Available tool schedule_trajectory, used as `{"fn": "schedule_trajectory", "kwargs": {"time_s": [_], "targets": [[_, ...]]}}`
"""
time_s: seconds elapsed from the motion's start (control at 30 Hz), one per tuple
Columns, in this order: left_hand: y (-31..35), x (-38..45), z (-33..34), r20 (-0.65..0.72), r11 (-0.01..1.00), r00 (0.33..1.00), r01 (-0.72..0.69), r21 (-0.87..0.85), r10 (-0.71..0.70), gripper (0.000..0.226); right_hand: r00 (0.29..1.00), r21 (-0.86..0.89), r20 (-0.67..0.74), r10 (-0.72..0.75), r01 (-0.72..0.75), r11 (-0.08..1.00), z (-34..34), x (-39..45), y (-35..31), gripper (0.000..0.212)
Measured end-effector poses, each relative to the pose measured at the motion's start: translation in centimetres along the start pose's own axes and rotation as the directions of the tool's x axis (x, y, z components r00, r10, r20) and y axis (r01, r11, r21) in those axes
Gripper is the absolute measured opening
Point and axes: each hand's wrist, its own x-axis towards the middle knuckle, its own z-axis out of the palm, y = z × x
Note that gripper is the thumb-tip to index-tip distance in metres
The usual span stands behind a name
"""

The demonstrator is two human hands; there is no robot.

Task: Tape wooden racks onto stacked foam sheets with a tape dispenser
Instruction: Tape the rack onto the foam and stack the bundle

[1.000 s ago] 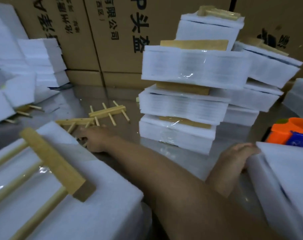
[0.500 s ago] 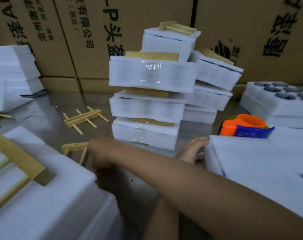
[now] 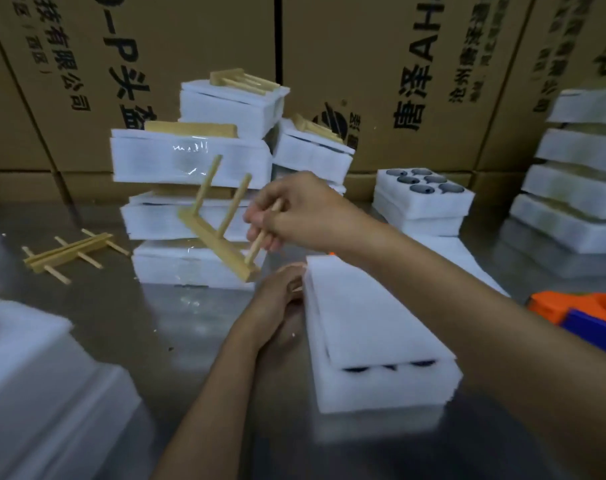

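Tape dispenser (image 3: 585, 311) cut off at right edge, left hand (image 3: 277, 292) fingertips hidden behind foam stack (image 3: 374, 327)

This is a packing area in a warehouse or small factory. A wall of large cardboard cartons (image 3: 381, 81) printed with black Chinese lettering fills the background from 10 to 2 o'clock. On the shiny metal worktable (image 3: 97, 306) at 12 o'clock stand taped bundles of white foam sheets (image 3: 190, 164), each topped with a wooden rack (image 3: 190, 129). Foam trays with round pockets (image 3: 424, 194) sit at 1 o'clock, and more foam stacks (image 3: 578, 188) at 2 o'clock. An orange-and-blue tape dispenser (image 3: 585, 310) lies at 3 o'clock, with loose wooden racks (image 3: 69, 251) at 10 o'clock.
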Motion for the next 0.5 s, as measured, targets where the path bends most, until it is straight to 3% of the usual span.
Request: {"fn": "schedule_trajectory", "kwargs": {"time_s": [0.07,0.13,0.23,0.3,0.4,0.5], "targets": [[0.1,-0.4,0.8,-0.065,0.998,0.998,-0.015,-0.056,0.011,0.036,0.986,0.213,-0.099,0.131,-0.108,0.971,-2.7,-2.1,2.0,0.016],[0.1,-0.7,1.6,-0.111,0.999,0.993,-0.036,0.025,0.038,0.031,0.949,0.392,-0.151,0.277,-0.2,0.898,-4.3,-4.6,4.6,0.018],[-0.5,-0.5,2.1,-0.118,0.973,0.993,0.007,0.231,0.021,0.045,0.864,0.604,-0.129,0.487,-0.321,0.729,-4.9,-8.2,8.6,0.016],[-0.5,-0.7,2.2,-0.09,0.976,0.995,0.058,0.211,-0.04,0.05,0.813,0.653,-0.112,0.571,-0.373,0.659,-4.7,-10.3,10.4,0.012],[-0.3,-0.8,2.0,-0.045,0.98,0.998,0.05,0.195,-0.042,0.035,0.804,0.577,-0.188,0.564,-0.374,0.726,-4.3,-12.2,11.9,0.007],[-0.4,-0.6,1.8,-0.043,0.984,0.999,0.036,0.175,-0.029,0.035,0.846,0.236,-0.325,0.423,-0.361,0.902,-3.9,-13.2,11.9,0.01]]}}
